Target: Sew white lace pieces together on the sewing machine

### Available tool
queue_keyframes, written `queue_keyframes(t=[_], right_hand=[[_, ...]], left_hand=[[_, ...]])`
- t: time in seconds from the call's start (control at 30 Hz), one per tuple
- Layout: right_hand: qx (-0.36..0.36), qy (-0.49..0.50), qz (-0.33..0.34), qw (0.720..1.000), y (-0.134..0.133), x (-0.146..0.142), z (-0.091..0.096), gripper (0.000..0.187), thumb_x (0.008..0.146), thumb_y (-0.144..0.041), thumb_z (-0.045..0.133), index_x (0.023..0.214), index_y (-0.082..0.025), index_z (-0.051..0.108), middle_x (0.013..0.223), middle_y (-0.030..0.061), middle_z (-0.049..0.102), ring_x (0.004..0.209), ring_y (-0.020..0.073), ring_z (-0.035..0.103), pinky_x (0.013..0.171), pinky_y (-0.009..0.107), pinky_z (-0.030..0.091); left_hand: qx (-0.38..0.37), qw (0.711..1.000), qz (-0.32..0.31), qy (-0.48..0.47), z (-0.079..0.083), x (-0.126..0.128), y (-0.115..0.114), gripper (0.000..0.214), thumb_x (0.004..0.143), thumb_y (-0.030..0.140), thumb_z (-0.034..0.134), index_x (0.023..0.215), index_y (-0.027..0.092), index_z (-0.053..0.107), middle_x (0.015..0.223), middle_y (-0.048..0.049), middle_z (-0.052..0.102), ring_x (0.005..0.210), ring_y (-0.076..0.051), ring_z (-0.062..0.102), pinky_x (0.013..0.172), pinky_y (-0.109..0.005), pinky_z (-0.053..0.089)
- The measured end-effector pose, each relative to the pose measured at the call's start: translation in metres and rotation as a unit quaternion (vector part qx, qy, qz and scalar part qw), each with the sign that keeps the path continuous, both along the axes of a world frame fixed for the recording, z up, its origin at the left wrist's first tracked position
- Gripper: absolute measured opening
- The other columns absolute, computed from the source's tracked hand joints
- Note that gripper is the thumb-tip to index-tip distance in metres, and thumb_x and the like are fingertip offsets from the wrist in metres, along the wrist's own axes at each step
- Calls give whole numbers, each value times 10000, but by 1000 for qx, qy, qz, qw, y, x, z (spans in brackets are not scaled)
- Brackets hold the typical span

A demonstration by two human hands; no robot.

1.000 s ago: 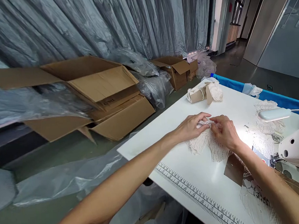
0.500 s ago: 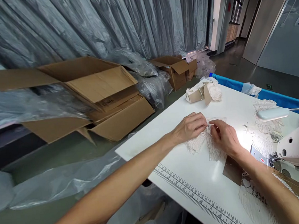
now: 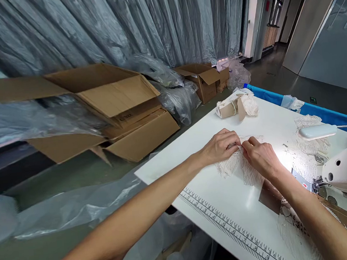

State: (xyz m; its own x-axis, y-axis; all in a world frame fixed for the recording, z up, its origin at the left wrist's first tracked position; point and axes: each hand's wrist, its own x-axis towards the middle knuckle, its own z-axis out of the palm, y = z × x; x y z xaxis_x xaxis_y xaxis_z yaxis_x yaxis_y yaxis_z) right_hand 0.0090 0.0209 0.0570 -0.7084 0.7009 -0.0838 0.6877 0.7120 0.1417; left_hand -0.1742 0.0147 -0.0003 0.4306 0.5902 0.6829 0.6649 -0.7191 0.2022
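Observation:
White lace fabric [image 3: 227, 166] lies gathered on the white tabletop under both hands. My left hand [image 3: 222, 146] pinches its upper edge, fingers closed. Right beside it, my right hand [image 3: 262, 156] is closed on the same lace, the fingertips of both hands nearly meeting. What lies exactly between the fingertips is too small to make out. A second part of the lace [image 3: 252, 175] hangs down below my right hand. More lace [image 3: 306, 167] runs toward the sewing machine [image 3: 345, 167] at the right, partly behind my right forearm.
A lace roll with cardboard [image 3: 229, 109] sits at the table's far corner. A white lamp [image 3: 318, 131] overhangs the right side. A ruler scale [image 3: 224, 222] marks the table's near edge. Open cardboard boxes [image 3: 122, 96] and plastic sheeting [image 3: 76, 203] lie on the floor to the left.
My right hand has moved slightly left and closed its fingers on the lace beside my left hand. My left hand has stayed nearly still.

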Motion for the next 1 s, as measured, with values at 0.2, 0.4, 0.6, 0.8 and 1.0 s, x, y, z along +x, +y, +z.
queue_keyframes(t=[0.2,0.4,0.6,0.8,1.0], right_hand=[[8,-6,-11,1000,-1,2,9,282,999,-142,379,1155,-195,608,1173,111,621,764,185,672,507,265,239],[37,71,-115,990,5,16,4,281,1019,-264,383,1141,-215,631,1191,83,621,708,156,650,504,257,224],[6,73,-11,997,4,10,-3,322,1035,-249,357,1250,-255,596,1135,61,660,761,161,653,533,265,236],[-3,51,3,999,3,5,0,262,1032,-229,374,1123,-183,615,1058,74,665,719,157,634,525,273,216],[6,72,27,997,8,8,-5,173,995,-191,423,1051,-168,586,975,66,646,672,147,596,515,264,212]], left_hand=[[-22,1000,11,17,-1,0,1,159,903,134,450,794,197,547,748,-14,662,683,-151,612,762,-310,464],[-58,998,25,13,-1,-1,1,153,901,161,464,793,199,565,759,-16,675,698,-155,626,789,-323,469],[-41,999,18,-1,0,-1,1,136,894,145,467,804,199,553,758,-9,673,688,-148,625,780,-310,470],[-64,997,28,-12,-1,0,0,131,882,157,459,801,204,549,729,3,659,669,-150,614,795,-324,482],[-75,997,22,-6,-2,0,1,144,884,158,458,794,203,561,745,-2,670,701,-157,624,802,-333,479]])
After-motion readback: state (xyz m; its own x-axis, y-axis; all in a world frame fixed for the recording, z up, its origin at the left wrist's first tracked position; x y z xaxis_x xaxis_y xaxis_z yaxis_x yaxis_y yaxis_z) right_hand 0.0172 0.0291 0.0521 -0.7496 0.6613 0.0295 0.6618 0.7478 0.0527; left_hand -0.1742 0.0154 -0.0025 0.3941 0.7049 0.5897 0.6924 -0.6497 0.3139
